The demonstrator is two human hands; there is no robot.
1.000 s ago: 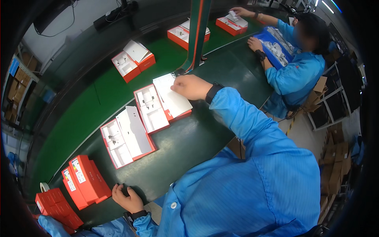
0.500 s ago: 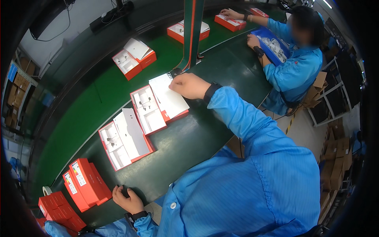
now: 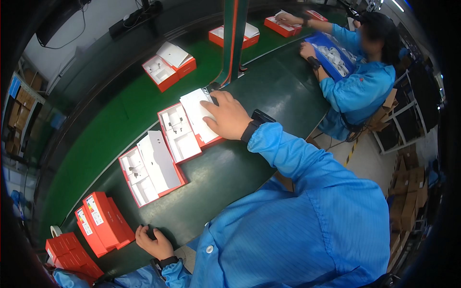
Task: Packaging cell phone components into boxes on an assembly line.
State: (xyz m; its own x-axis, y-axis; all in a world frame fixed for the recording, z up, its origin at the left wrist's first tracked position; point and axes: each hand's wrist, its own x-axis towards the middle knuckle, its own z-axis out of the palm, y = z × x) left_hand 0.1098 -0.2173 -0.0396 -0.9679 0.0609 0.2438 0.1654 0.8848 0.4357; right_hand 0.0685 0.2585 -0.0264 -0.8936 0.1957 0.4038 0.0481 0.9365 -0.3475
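My right hand [image 3: 228, 115] lies over a white card insert [image 3: 194, 106] on the right half of an open red box, fingers spread and touching it. The box's other half, a white compartment tray [image 3: 180, 129] with small cut-outs, sits just left of that hand. Overlapping its near-left side is a second open red box [image 3: 136, 177], its white flap panel [image 3: 158, 161] lying over the right half. At the bench's near edge rests my left hand [image 3: 154, 243], loosely curled with fingers apart and nothing in it, beside closed red boxes [image 3: 108, 222].
More closed red boxes [image 3: 72, 254] are stacked at the lower left beside a tape roll [image 3: 56, 231]. Open boxes [image 3: 161, 74] ride the green belt [image 3: 103, 129] beyond the bench. A dark post [image 3: 233, 43] rises ahead. At right, a co-worker [image 3: 360, 86] holds a blue bin [image 3: 331, 57].
My right hand has gone from pinched fingers at the insert's upper edge to spread fingers over it. Boxes on the belt have shifted slightly right. My left hand stays put.
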